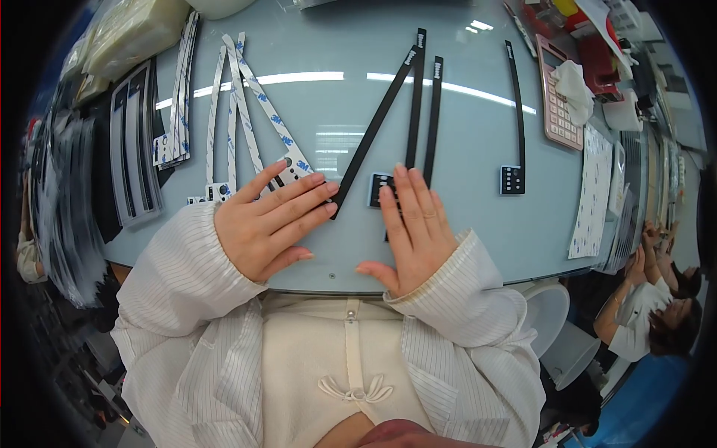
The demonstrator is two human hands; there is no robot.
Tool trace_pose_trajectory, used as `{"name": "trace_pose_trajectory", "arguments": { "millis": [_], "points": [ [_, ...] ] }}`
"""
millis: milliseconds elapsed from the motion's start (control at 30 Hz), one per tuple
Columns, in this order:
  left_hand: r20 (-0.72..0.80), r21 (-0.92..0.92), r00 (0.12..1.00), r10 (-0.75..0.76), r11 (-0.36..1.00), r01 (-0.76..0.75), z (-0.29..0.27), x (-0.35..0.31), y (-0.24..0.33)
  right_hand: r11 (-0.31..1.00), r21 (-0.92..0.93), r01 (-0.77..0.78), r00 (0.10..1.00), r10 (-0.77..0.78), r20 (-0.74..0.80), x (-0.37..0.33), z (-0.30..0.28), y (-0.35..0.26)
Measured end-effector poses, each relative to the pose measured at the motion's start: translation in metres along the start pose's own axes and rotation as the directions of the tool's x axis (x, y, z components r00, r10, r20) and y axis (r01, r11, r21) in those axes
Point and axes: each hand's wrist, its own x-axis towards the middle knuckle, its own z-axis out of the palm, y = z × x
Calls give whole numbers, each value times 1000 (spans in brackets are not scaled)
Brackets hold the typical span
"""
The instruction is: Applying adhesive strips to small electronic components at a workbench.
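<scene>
My left hand (276, 216) is stretched flat, fingers together and thumb apart, over the wide ends of several L-shaped strips (258, 86) with white, blue-printed backing. Its fingertips reach the lower end of a slanting black strip (377, 123). Flat too, my right hand (414, 228) covers part of the wide keypad-like ends of two upright black strips (433, 104). One such end, a small black panel (379, 181) with light marks, peeks out beside its fingers. Whether the hands press on the strips or hover cannot be told. Neither hand grips anything.
A lone black L-shaped strip (515, 112) lies to the right. Beyond it are a pink calculator (556, 112), a crumpled tissue (573, 91) and a white printed sheet (594, 190). More white-backed strips (179, 97) and clear plastic sheets (134, 149) lie left. White bins (549, 310) stand below the table's right edge.
</scene>
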Motion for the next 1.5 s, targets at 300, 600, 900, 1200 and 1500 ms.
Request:
{"name": "trace_pose_trajectory", "arguments": {
  "millis": [300,600,900,1200,1500],
  "points": [
    [-93,-14,977,-192,981,192,-2,-11,-5,997,72,-10,997,16,-80,4,7,-12],
    [-134,24,967,-215,975,220,-1,-41,-9,999,-26,-41,998,39,-51,-14,-5,17],
    [-79,-1,996,-45,999,45,10,-2,4,989,-150,-8,1000,5,-20,-9,-22,30],
    [-140,-10,979,-147,989,147,9,5,17,971,-203,123,991,-131,-26,1,-5,16],
    [-143,-35,976,-161,987,158,7,10,20,939,-128,-318,863,231,-450,-42,-32,80]
  ]
}}
